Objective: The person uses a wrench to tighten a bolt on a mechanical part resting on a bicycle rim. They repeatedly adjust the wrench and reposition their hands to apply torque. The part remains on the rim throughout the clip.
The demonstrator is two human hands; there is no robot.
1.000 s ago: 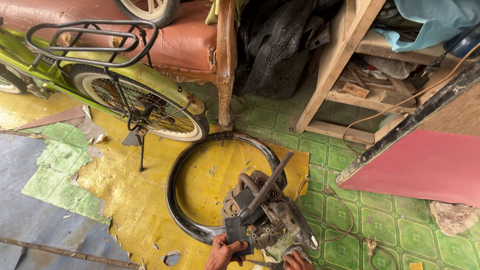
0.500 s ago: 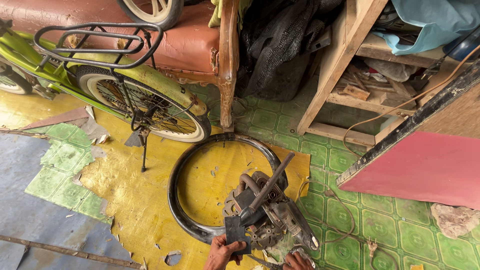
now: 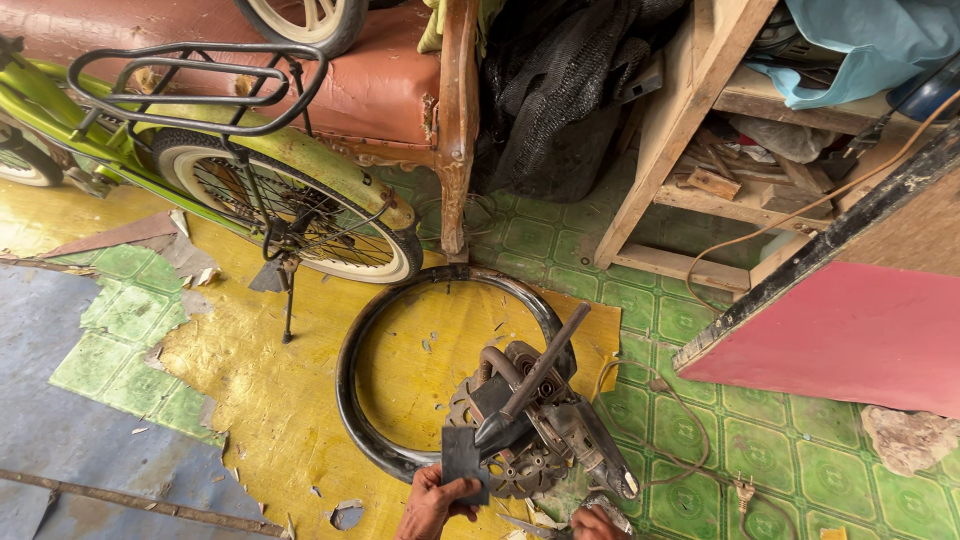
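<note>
1. Two hands show at the bottom edge of the head view; the left hand [image 3: 432, 505] has its grip clamped on a small dark flat piece [image 3: 463, 462], thumb on its face, the piece standing just beside the lower edge of a rusty toothed disc [image 3: 500, 440].
2. Only the top of the right hand [image 3: 595, 524] is in view, low on the floor near a grey angle grinder [image 3: 590, 450]; whether its grip is together or apart I cannot tell, since the frame cuts it off.
3. On the disc sits a grimy metal assembly; a dark-handled tool [image 3: 535, 375] leans across it, its handle pointing up and to the right, its pointed end down near the flat piece.
4. Disc, assembly and grinder lie on the lower right part of a black bicycle rim [image 3: 352, 370] that rests flat on the floor; a grey cord with a plug [image 3: 742, 492] trails from the grinder over the green tiles.
5. Beneath the rim is torn yellow floor covering [image 3: 250, 400], with patterned green tile [image 3: 800, 460] to the right and a blue-grey patch to the left.
6. Beyond the rim stands a green bicycle [image 3: 250, 170] on its kickstand, its rear wheel near a carved wooden sofa with a reddish seat [image 3: 380, 90].
7. To the right, a wooden shelf frame [image 3: 690, 130] holds scraps and cloth; a red board [image 3: 850, 340] leans nearby.
</note>
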